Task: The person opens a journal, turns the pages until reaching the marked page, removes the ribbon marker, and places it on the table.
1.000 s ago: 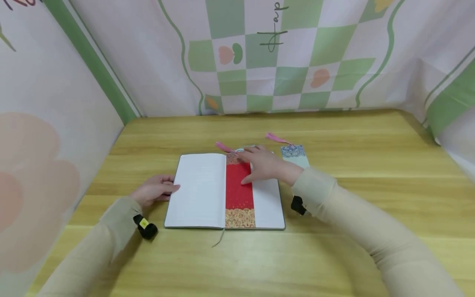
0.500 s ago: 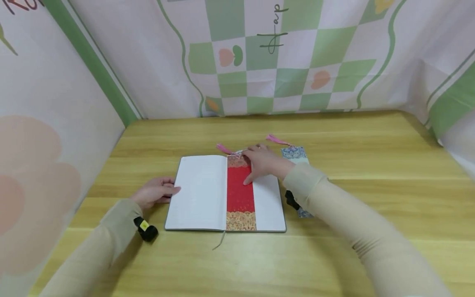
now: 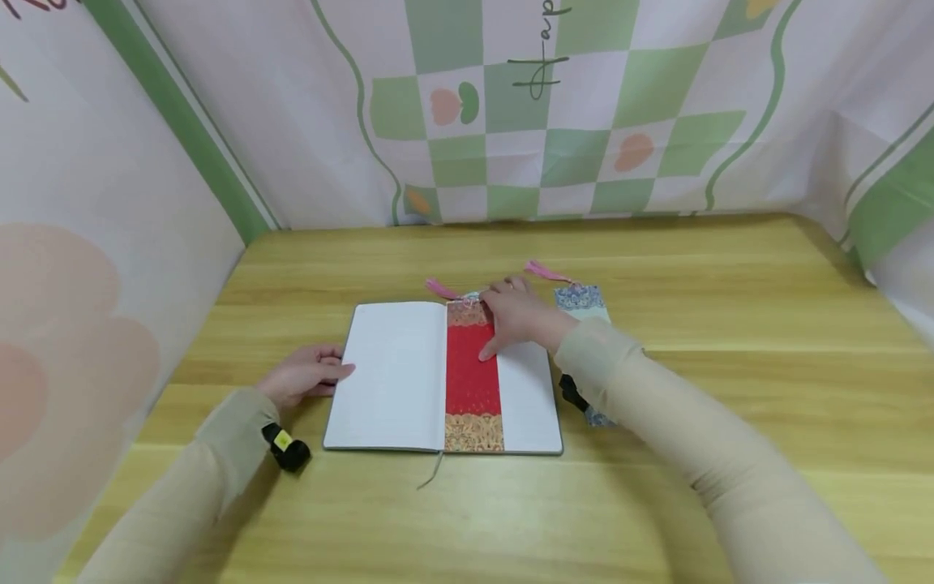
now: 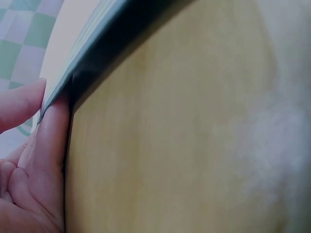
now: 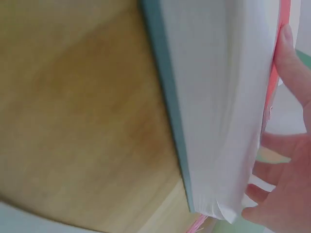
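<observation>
The notebook lies open mid-table. The left hand rests flat at its 9 o'clock edge, fingers relaxed. The right hand, fingers straight, presses the red bookmark near 12 o'clock.

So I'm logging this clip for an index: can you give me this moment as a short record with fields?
setting: wooden table with a checked cloth backdrop behind
notebook: open, flat
red bookmark: lying along the gutter on the right page, pink tassel beyond the top edge
blue bookmark: on the table right of the notebook, partly under the sleeve
left hand: fingers at the notebook's left edge
right hand: resting on the red bookmark's upper part
</observation>
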